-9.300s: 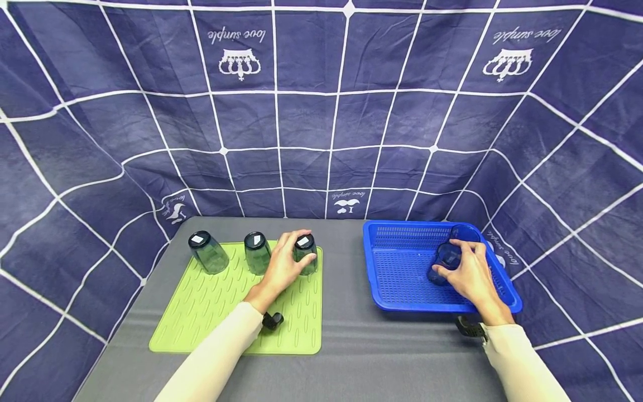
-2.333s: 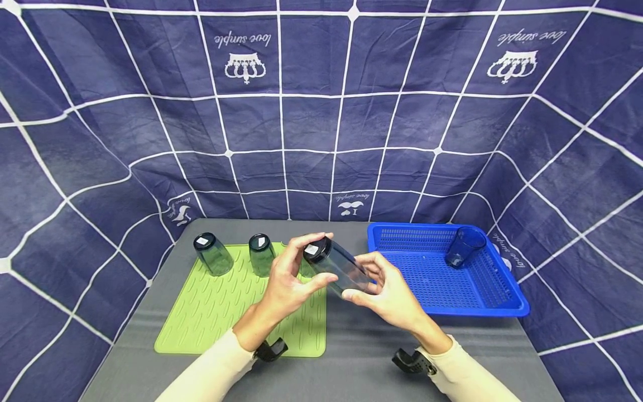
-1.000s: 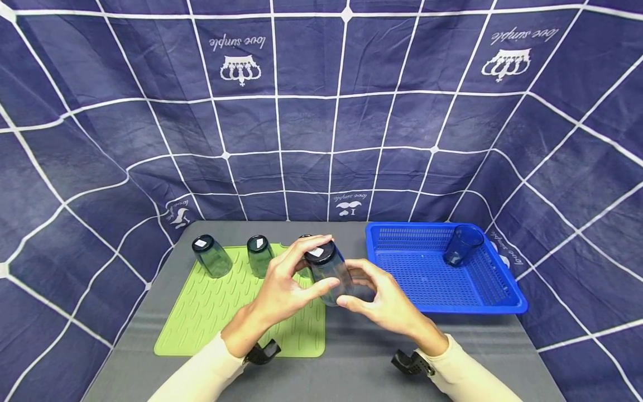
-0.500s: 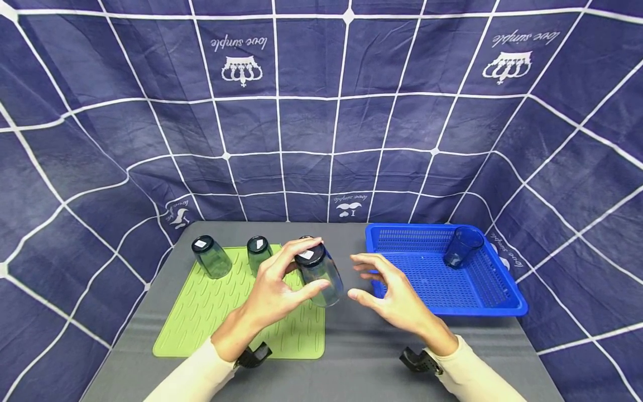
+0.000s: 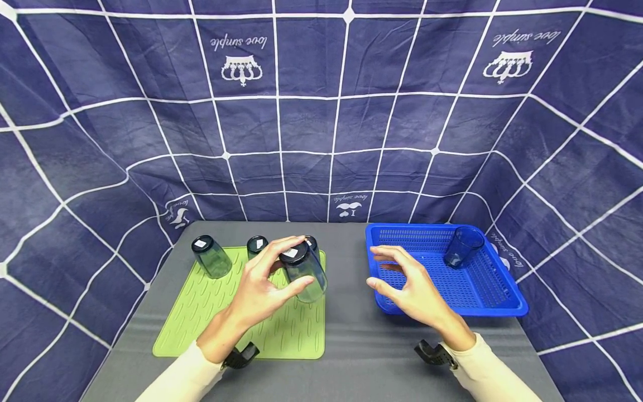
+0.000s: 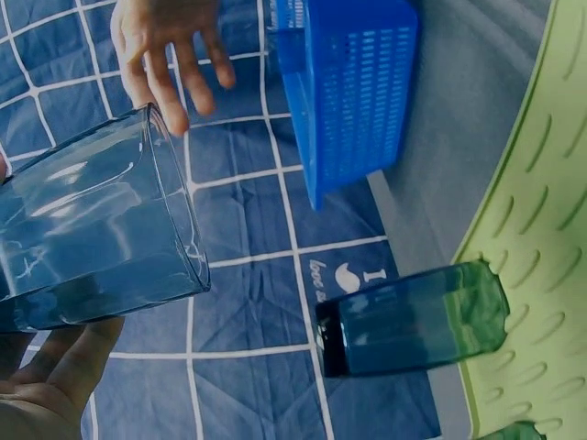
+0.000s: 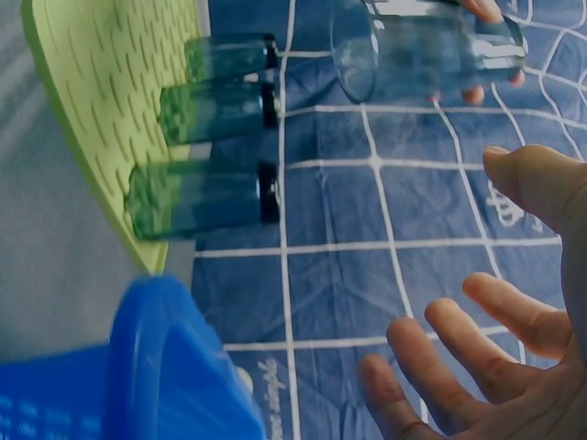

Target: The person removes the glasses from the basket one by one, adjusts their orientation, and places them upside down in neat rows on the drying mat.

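Observation:
My left hand (image 5: 261,290) holds a clear bluish drinking glass (image 5: 308,282) upside down and slightly tilted, thumb on one side and fingers on the other near its base. The glass is raised over the right part of the green ribbed mat (image 5: 226,318). In the left wrist view, the rim end of the held glass (image 6: 92,220) points away from the palm. Three more glasses stand bottom up along the mat's far edge: left glass (image 5: 215,261), middle glass (image 5: 257,245), right glass (image 5: 312,243), the last two partly hidden. My right hand (image 5: 417,287) is empty, fingers spread, beside the basket's left rim.
A blue perforated basket (image 5: 452,311) stands on the right of the grey table (image 5: 346,346). One glass (image 5: 464,245) leans in its far right corner. A dark blue checked cloth (image 5: 306,123) walls the table at the back and sides.
A glass has come out of the basket and passed, bottom up, through both hands. My right hand has let go and drawn right; my left has carried the glass left over the mat.

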A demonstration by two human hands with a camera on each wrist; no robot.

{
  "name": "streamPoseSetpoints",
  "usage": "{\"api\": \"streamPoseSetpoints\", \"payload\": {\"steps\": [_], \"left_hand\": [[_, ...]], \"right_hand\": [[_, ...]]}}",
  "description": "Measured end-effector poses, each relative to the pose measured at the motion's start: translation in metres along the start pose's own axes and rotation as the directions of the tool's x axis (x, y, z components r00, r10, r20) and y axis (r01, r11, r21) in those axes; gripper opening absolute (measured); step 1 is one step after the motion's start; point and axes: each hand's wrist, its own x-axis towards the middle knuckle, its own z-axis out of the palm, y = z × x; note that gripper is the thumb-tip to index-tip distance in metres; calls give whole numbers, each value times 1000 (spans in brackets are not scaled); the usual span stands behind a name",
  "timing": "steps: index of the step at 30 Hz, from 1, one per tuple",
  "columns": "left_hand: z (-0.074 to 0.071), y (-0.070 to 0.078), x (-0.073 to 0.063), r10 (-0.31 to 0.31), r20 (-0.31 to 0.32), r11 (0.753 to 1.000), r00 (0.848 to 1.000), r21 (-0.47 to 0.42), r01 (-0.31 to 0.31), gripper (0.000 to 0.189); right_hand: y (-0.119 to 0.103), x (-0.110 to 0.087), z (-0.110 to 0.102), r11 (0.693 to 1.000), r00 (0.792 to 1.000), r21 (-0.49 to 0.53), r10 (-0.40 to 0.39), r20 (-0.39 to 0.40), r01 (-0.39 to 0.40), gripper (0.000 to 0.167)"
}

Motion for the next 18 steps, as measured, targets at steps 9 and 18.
{"api": "streamPoseSetpoints", "payload": {"steps": [9,18], "left_hand": [[-14,-6,-8,-36,-32,996,999,83,38,83],[-30,-16,-20,-98,-52,984,994,142,105,81]], "right_hand": [[16,-1,-20,999,998,-45,14,-54,-16,56],[35,-5,-38,993,992,-110,27,-122,-41,52]]}}
